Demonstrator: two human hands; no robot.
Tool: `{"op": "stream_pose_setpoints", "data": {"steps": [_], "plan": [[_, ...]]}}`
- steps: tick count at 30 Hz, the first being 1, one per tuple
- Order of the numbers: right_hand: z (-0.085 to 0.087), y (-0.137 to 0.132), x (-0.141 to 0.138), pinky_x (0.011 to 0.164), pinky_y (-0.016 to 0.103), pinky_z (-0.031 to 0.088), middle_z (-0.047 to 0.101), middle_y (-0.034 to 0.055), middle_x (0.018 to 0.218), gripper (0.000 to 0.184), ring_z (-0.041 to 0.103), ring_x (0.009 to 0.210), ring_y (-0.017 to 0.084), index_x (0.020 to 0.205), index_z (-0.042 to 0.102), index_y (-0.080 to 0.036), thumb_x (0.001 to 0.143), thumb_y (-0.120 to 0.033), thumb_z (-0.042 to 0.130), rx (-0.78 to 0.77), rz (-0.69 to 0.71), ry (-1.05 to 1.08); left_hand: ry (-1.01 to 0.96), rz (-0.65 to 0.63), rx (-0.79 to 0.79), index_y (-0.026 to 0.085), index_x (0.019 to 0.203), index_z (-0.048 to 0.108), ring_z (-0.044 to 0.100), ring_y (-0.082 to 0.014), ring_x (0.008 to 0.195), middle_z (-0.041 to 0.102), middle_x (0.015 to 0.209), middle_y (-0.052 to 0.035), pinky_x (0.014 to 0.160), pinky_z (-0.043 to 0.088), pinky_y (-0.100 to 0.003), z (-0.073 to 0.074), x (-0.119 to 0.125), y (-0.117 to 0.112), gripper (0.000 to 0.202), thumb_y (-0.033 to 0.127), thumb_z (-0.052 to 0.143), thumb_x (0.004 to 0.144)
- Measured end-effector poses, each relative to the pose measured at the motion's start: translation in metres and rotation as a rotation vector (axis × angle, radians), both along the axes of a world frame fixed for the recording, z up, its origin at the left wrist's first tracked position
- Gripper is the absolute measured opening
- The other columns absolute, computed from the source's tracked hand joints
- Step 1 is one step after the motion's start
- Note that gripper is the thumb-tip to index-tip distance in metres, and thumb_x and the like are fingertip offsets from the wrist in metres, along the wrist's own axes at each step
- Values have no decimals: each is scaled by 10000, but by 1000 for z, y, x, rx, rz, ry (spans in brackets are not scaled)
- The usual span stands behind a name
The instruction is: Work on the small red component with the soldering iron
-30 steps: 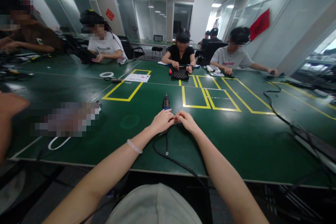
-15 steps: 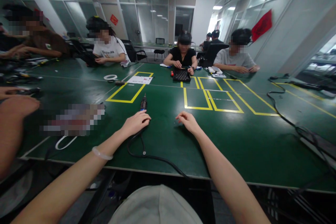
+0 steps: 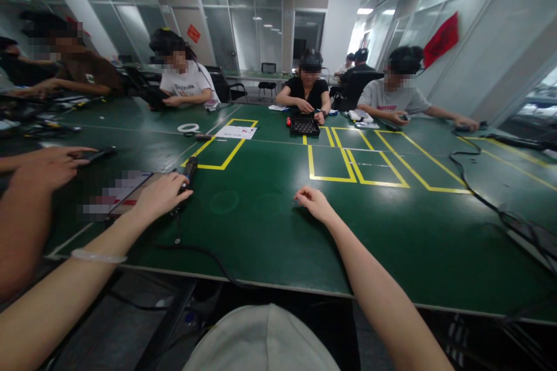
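My left hand (image 3: pixel 162 192) is closed around a dark, corded electric screwdriver (image 3: pixel 190 168), which lies low over the table at the left. Its black cord (image 3: pixel 209 254) trails from under the hand to the table's front edge, and a short hanging loop with a small metal ring shows below the grip. Just left of that hand lies a flat, partly blurred packet (image 3: pixel 130 185). My right hand (image 3: pixel 315 204) rests near the middle of the green table (image 3: pixel 261 237), thumb and fingers pinched together. Something tiny shows at its fingertips, too small to name.
At the left, a co-worker's hands (image 3: pixel 47 168) reach in by a dark device (image 3: pixel 102 153). Yellow tape outlines (image 3: pixel 333 178) mark the tabletop ahead. A paper sheet (image 3: pixel 237 132), a white ring (image 3: pixel 188 127) and a black tray (image 3: pixel 304 125) lie farther off. Black cables (image 3: pixel 483 203) run along the right.
My left hand has carried the electric screwdriver left, beside the packet, and its cord has dragged along. My right hand has barely moved. The co-worker's hands at the left have shifted right.
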State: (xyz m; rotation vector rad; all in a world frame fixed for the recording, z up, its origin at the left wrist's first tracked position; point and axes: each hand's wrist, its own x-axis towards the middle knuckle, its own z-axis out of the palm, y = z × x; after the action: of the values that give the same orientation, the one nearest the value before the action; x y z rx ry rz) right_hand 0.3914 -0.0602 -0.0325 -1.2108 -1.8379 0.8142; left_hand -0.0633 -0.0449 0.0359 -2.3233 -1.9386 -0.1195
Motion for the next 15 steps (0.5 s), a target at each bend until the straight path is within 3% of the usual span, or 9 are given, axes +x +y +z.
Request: {"op": "stream_pose_setpoints", "data": {"steps": [3, 6, 11, 15], "plan": [[-2, 0, -1, 611, 233, 423, 637, 8, 705, 160, 576, 641, 137, 818, 638, -175, 835, -269, 510, -1, 12, 5, 35, 84, 26, 181, 947, 583, 568, -363, 1000, 599, 1051, -172, 844, 450, -468, -1, 12, -15, 382, 514, 452, 814], [-2, -1, -1, 627, 239, 433, 650, 11, 735, 159, 584, 652, 140, 831, 637, -179, 838, -270, 506, -7, 29, 4, 52, 119, 28, 187, 924, 578, 565, -372, 993, 591, 1030, -171, 802, 462, -465, -4, 25, -22, 353, 501, 478, 799], [1, -3, 0, 627, 239, 429, 651, 11, 741, 154, 584, 650, 138, 819, 627, -175, 839, -268, 505, -7, 24, -13, 125, 152, 57, 142, 992, 596, 567, -408, 995, 592, 1071, -210, 793, 462, -490, -4, 38, -20, 411, 473, 501, 768], [2, -3, -1, 641, 240, 429, 651, 8, 741, 151, 580, 651, 134, 812, 629, -175, 839, -263, 510, 10, 27, -31, 170, 197, 24, 111, 915, 633, 605, -425, 914, 635, 995, -238, 747, 463, -507, 6, 40, -12, 402, 450, 457, 788]]}}
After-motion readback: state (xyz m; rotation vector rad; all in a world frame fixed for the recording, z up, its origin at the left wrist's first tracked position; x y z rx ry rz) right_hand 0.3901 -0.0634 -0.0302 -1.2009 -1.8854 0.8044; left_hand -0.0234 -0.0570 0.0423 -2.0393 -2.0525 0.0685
